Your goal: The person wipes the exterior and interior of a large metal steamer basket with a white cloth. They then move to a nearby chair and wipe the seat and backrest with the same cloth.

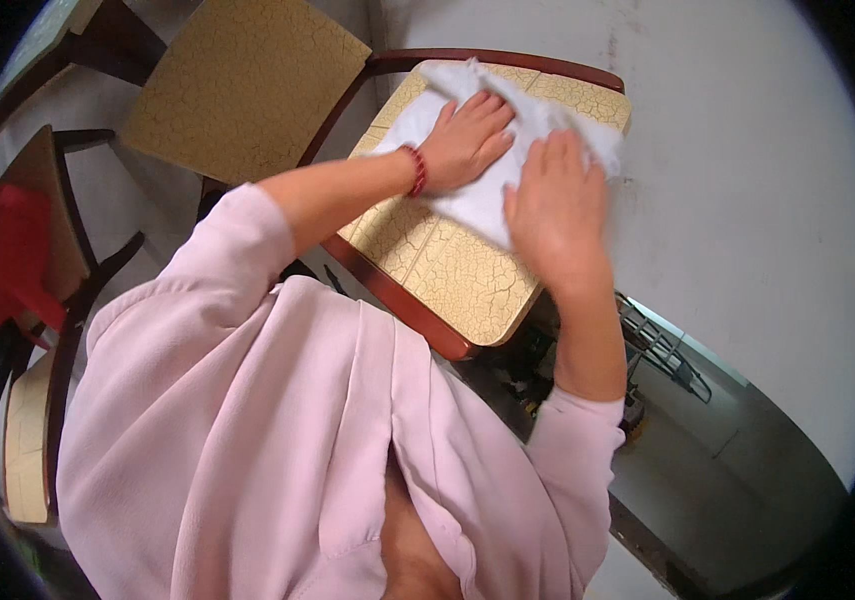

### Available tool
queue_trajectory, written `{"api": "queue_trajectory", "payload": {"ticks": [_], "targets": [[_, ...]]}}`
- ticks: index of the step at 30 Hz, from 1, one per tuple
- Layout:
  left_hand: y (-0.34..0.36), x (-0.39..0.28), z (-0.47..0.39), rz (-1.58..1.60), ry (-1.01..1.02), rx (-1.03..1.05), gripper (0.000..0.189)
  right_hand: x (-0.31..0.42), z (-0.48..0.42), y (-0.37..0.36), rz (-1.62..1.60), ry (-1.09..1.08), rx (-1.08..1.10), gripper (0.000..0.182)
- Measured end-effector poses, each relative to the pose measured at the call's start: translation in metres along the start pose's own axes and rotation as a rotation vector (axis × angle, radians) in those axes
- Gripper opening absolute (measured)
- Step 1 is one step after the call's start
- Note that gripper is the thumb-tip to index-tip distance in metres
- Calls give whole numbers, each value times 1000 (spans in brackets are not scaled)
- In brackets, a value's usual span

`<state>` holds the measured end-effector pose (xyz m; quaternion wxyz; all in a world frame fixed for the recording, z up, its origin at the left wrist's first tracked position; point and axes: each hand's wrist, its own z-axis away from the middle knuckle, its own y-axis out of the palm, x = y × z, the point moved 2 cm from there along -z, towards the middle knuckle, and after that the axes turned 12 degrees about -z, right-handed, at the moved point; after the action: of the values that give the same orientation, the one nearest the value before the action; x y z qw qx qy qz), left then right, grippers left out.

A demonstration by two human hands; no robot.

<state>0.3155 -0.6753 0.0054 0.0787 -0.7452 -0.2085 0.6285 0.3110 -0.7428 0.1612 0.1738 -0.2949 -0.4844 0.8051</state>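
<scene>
A white cloth (465, 214), rumpled along its far edge, lies on a small table with a yellow crackle-patterned top (465, 281) and red-brown wooden side rails. My left hand (468, 142) rests palm down on the left part of the cloth, fingers slightly spread, a red bracelet at its wrist. To its right, my right hand (558, 202) lies palm down over the right part of the cloth, slightly blurred. Neither hand visibly grips the fabric. The cloth covers most of the far half of the tabletop.
Left of the table is a darker crackle-patterned panel (247, 90) in a wooden frame. A red cloth (11, 247) hangs on a wooden chair (59, 217) at far left. A pale wall (735, 187) stands on the right, with a metal rack (667, 345) low beside it.
</scene>
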Motion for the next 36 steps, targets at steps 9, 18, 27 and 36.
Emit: {"api": "queue_trajectory", "payload": {"ticks": [9,18,27,36], "targets": [[-5,-17,2,-27,195,122,49,-7,4,-18,-13,-78,131,56],[19,33,-102,-80,-40,38,58,-54,-76,14,211,17,-29,54],[22,43,-45,-86,-237,153,64,-39,-70,16,40,-7,293,62],[24,52,-94,-24,-101,54,63,-63,-125,12,201,80,331,68]]}}
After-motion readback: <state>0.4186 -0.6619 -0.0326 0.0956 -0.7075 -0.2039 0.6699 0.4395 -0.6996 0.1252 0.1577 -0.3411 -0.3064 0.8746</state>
